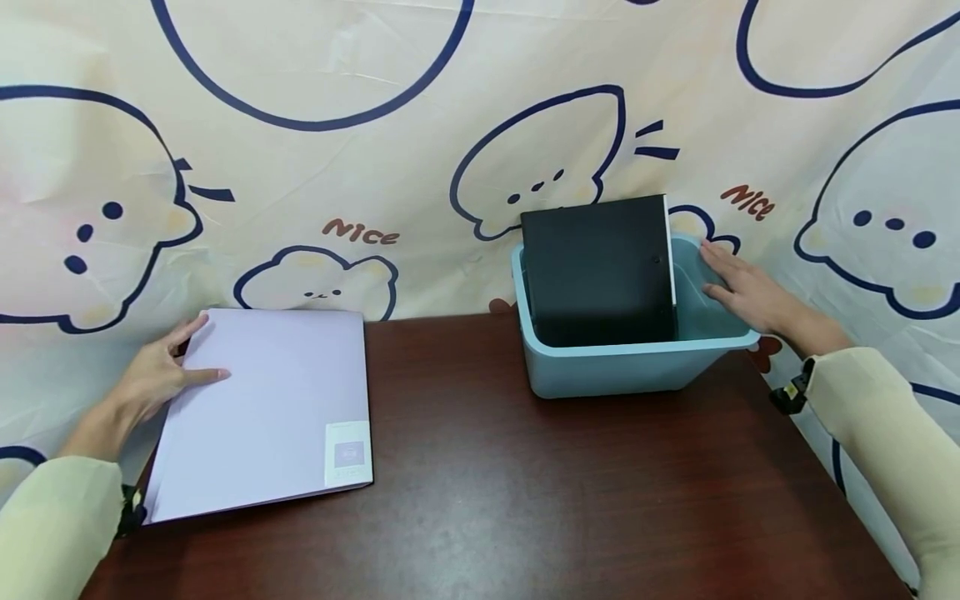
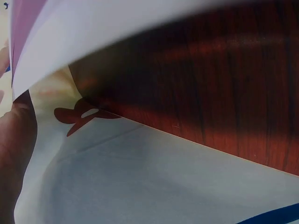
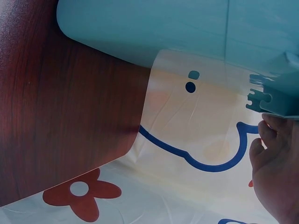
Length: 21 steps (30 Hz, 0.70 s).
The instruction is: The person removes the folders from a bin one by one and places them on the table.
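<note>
A lilac folder [image 1: 270, 400] with a pale label at its lower right corner lies at the left of the table. My left hand [image 1: 153, 371] grips its left edge, thumb on the top face. In the left wrist view, the folder's pale edge [image 2: 93, 42] stands above the tabletop. A light blue plastic bin [image 1: 607, 371] stands at the back right, with a black flat folder or binder [image 1: 596, 271] leaning upright in it. My right hand [image 1: 746, 292] holds the bin's right rim, thumb on the inner side. Curled fingers [image 3: 268, 135] show under the rim in the right wrist view.
The dark brown wooden table [image 1: 465, 467] reaches to a cream cloth [image 1: 420, 167] printed with blue cartoon outlines, which hangs behind and at both sides. The table's right edge runs beneath my right forearm.
</note>
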Each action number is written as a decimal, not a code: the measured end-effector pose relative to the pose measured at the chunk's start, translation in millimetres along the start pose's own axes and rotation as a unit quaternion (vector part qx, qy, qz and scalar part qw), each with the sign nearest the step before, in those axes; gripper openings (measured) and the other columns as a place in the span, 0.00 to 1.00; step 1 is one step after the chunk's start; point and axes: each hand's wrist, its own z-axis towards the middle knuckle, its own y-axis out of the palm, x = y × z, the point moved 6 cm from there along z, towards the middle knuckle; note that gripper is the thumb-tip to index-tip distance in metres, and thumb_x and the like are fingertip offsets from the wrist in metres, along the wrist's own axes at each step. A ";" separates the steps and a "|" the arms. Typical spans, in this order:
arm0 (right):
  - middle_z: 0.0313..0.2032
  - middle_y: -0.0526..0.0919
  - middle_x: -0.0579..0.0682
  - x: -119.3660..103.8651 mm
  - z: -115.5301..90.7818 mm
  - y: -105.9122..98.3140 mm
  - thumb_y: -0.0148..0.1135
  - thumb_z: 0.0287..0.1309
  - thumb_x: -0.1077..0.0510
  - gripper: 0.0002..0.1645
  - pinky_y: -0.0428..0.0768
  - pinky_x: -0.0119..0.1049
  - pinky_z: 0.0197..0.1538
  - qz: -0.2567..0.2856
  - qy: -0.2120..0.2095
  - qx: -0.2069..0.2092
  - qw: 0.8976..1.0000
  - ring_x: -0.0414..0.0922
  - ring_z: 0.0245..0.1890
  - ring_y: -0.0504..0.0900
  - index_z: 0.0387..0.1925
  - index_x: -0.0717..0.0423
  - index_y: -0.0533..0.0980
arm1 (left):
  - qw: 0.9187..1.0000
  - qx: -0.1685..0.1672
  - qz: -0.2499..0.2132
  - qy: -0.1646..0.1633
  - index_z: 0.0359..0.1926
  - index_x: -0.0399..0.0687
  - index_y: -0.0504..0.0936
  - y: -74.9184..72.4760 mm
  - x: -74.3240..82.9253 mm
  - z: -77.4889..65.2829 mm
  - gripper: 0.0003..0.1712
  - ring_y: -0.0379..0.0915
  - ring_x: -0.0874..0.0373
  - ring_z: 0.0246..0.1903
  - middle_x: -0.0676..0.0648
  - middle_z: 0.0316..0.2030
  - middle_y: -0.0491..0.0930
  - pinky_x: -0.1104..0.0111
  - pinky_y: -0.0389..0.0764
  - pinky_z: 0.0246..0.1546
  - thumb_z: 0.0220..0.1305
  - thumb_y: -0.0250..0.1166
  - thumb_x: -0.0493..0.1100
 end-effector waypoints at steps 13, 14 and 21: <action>0.85 0.37 0.63 -0.4 -1.4 -0.7 0.48 0.82 0.51 0.45 0.46 0.77 0.75 0.004 -0.005 0.011 1.000 0.70 0.82 0.41 0.85 0.60 0.39 | 1.000 -0.007 0.015 -0.009 0.84 0.50 0.36 -5.7 -7.5 2.1 0.70 0.26 0.19 0.77 0.26 0.80 0.27 0.27 0.37 0.73 0.59 0.81 0.52; 0.85 0.37 0.63 -0.5 -1.3 -0.8 0.48 0.82 0.51 0.45 0.46 0.77 0.76 0.004 -0.006 0.011 1.000 0.70 0.82 0.41 0.85 0.60 0.39 | 1.000 -0.010 0.020 -0.011 0.84 0.50 0.36 -6.7 -8.2 2.2 0.70 0.27 0.19 0.77 0.25 0.79 0.28 0.26 0.37 0.72 0.60 0.80 0.52; 0.85 0.36 0.63 -1.7 -0.9 -0.6 0.48 0.82 0.52 0.46 0.46 0.77 0.75 0.010 -0.002 0.002 1.000 0.70 0.82 0.40 0.85 0.59 0.37 | 0.997 -0.025 0.062 -0.026 0.83 0.46 0.36 -13.9 -15.8 3.3 0.69 0.38 0.15 0.74 0.19 0.77 0.30 0.24 0.41 0.70 0.61 0.79 0.55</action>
